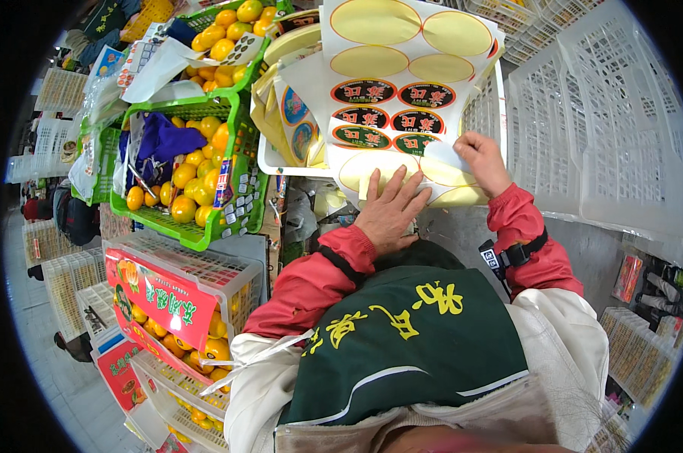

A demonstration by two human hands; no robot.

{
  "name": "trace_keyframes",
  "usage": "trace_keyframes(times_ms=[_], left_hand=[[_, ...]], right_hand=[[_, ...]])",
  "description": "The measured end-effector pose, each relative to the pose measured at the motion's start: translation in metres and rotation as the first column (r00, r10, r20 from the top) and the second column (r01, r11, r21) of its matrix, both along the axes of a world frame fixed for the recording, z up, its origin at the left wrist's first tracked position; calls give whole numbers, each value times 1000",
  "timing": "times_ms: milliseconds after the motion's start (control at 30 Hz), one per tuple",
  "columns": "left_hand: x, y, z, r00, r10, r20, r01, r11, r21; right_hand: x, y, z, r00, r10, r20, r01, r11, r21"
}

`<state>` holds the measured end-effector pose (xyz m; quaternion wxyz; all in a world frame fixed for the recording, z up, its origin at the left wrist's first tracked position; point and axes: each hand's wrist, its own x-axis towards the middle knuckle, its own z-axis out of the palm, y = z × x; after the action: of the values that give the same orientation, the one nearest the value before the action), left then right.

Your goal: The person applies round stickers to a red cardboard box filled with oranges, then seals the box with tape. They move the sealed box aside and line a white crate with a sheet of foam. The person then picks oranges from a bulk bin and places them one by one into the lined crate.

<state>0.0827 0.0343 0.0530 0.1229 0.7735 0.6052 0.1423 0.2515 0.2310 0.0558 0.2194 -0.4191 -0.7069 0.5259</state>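
A sheet of oval stickers (375, 109) lies over a white crate (272, 160) in front of me. Some of its ovals are black or green with red rims; the others are bare yellow backing. My left hand (390, 208) rests spread and flat on the sheet's near, yellow end. At the sheet's right edge my right hand (483, 162) is closed, with thumb and forefinger pinching a whitish flap of the sheet. Whether a single sticker is also between those fingers is hidden.
Green baskets (239, 162) of oranges stand at the left, one with a purple cloth (164, 140) in it. A clear crate of oranges with a red label (156, 294) is nearer. Stacked white plastic crates (583, 113) rise at the right.
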Motion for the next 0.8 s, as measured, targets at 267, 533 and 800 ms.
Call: trace_keyframes(times_ms=[267,533,800], left_hand=[[-3,3,5,1000,-17,-6,17,1000,-16],[-29,21,53,637,213,741,-232,970,-79],[-58,7,121,-196,202,960,-343,903,-260]], right_hand=[[52,64,63,753,-453,-477,425,889,-174],[4,-1,116,775,-220,-592,471,826,310],[-114,-78,124,797,568,-204,-237,606,760]])
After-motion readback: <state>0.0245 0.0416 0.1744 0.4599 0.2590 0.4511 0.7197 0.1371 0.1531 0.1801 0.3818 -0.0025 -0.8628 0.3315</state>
